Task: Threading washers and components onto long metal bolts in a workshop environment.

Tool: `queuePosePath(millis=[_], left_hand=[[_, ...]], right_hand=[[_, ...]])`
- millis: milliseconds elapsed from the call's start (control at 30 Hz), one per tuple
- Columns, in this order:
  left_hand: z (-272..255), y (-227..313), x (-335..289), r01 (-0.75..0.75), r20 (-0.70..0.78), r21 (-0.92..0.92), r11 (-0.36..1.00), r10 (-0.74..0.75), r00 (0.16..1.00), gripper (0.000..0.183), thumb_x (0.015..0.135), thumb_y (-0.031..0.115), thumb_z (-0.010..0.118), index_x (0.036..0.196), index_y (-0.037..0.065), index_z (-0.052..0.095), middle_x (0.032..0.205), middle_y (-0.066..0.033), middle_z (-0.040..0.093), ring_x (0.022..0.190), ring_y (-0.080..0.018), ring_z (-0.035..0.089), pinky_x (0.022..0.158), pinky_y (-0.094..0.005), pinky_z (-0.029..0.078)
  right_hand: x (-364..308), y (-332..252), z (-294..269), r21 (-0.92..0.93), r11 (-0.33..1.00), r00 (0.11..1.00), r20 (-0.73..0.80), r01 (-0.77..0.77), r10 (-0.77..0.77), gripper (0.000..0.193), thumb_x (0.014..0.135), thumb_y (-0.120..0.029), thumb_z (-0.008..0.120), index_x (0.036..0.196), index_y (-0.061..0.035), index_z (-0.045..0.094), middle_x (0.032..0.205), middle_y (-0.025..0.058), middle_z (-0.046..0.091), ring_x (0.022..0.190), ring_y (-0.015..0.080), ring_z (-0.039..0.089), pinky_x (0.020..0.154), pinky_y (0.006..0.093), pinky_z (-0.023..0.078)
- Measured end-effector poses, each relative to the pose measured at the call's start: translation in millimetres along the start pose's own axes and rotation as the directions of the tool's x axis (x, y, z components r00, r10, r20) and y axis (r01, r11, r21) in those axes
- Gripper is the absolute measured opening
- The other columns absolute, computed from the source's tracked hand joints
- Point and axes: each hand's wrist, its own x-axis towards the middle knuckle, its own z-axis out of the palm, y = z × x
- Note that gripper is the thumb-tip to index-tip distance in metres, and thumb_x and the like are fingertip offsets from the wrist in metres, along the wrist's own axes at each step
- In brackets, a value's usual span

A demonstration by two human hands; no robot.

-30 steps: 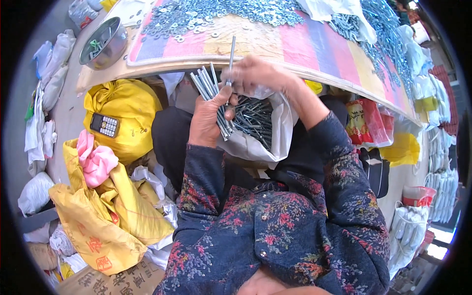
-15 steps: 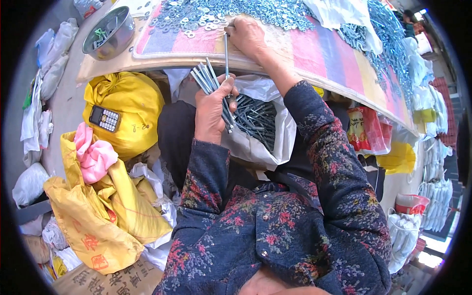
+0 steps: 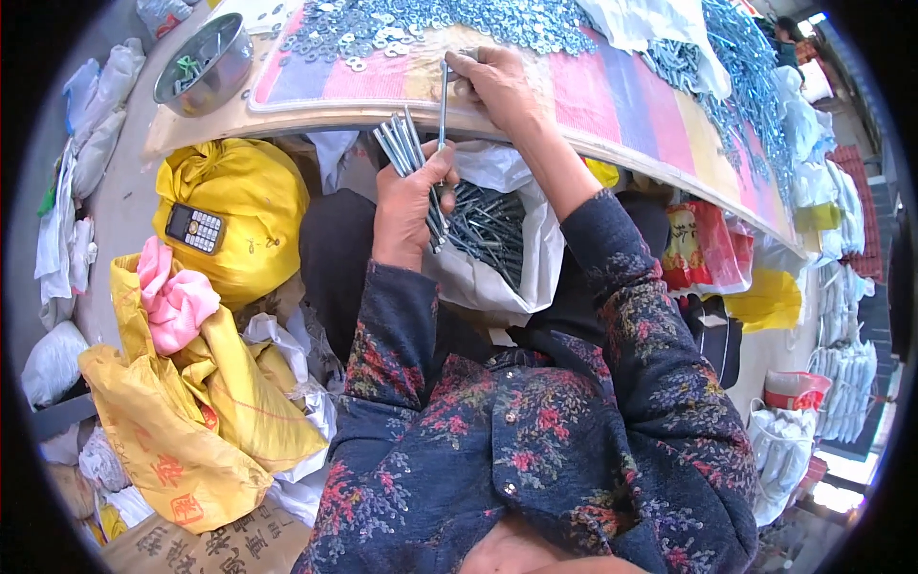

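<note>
My left hand point(image 3: 406, 206) is closed round a bundle of long metal bolts point(image 3: 398, 139). One single bolt point(image 3: 444, 105) stands upright out of its thumb and fingers, apart from the others. At the upper tip of that bolt, the fingertips of my right hand point(image 3: 507, 91) are pinched together; any small part between them is too small to make out. Beneath the hands, an open white bag point(image 3: 540, 277) holds many loose dark bolts point(image 3: 486, 225). Flat washers point(image 3: 382, 36) lie spread over the striped cloth point(image 3: 612, 100) on the table, beyond my right hand.
A metal bowl point(image 3: 215, 81) stands at the table's left end. Below it, a phone point(image 3: 195, 229) rests on a tied yellow bag point(image 3: 263, 215). Crumpled yellow sacks point(image 3: 182, 435) and a pink cloth point(image 3: 175, 301) lie left. More long bolts point(image 3: 736, 72) are heaped far right, near white plastic point(image 3: 650, 24).
My right hand has moved slightly right and nearer, its fingertips still at the bolt's top. The left hand keeps its bundle. The whole view has shifted a little.
</note>
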Motion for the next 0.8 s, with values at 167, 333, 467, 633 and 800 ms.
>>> queuePosePath(millis=[167,333,467,633,800], left_hand=[[-3.0,2.9,-2.0,0.085,0.119,-0.036,0.996,-0.08,0.99,0.027,0.084,0.012,0.07,0.103,-0.005,0.063,0.067,-0.0047,0.058,0.046,-0.0099,0.05,0.041,-0.0203,0.039],[-9.6,13.7,2.9,0.079,0.068,-0.14,0.987,-0.069,0.995,0.021,0.082,0.012,0.072,0.096,-0.001,0.063,0.069,-0.0058,0.059,0.05,-0.0096,0.052,0.04,-0.0197,0.038],[-30.2,22.2,16.4,-0.013,-0.029,-0.194,0.981,0.008,1.0,0.02,0.081,0.01,0.071,0.096,-0.001,0.064,0.073,-0.0051,0.061,0.052,-0.0101,0.054,0.042,-0.0208,0.039],[-30.6,5.3,16.1,0.047,-0.173,-0.071,0.996,-0.059,0.983,0.031,0.085,0.006,0.061,0.114,-0.002,0.056,0.082,-0.0016,0.058,0.059,-0.007,0.052,0.047,-0.0177,0.04],[-1.2,1.1,20.4,0.212,0.274,-0.155,0.965,-0.164,0.948,0.03,0.088,0.007,0.063,0.115,0.0,0.052,0.08,-0.0034,0.052,0.058,-0.01,0.049,0.046,-0.0175,0.04]], right_hand=[[-14.2,1.5,-8.4,0.396,0.918,0.999,0.039,-0.033,0.019,0.018,0.087,-0.017,0.068,0.085,0.0007,0.063,0.073,0.0053,0.065,0.054,0.0068,0.059,0.051,0.0195,0.045],[-29.7,-21.7,0.8,-0.481,0.712,0.854,0.373,0.512,-0.362,0.016,0.087,-0.009,0.06,0.102,-0.0095,0.065,0.075,0.0065,0.066,0.062,0.0127,0.065,0.061,0.0265,0.051],[-10.3,-24.1,9.0,-0.229,0.865,0.849,0.412,0.447,-0.33,0.016,0.089,-0.016,0.059,0.1,-0.0062,0.065,0.082,0.0106,0.067,0.072,0.0189,0.066,0.064,0.0327,0.053],[37.9,17.0,27.1,-0.826,0.048,0.663,0.415,0.562,-0.623,0.021,0.073,-0.016,0.057,0.089,-0.0034,0.062,0.078,0.0145,0.059,0.072,0.0266,0.06,0.064,0.0423,0.048],[124.6,70.4,27.3,-0.981,0.023,0.501,0.08,0.194,-0.862,0.031,0.056,-0.018,0.067,0.08,0.0007,0.068,0.073,0.012,0.062,0.066,0.0231,0.061,0.045,0.0406,0.046]])
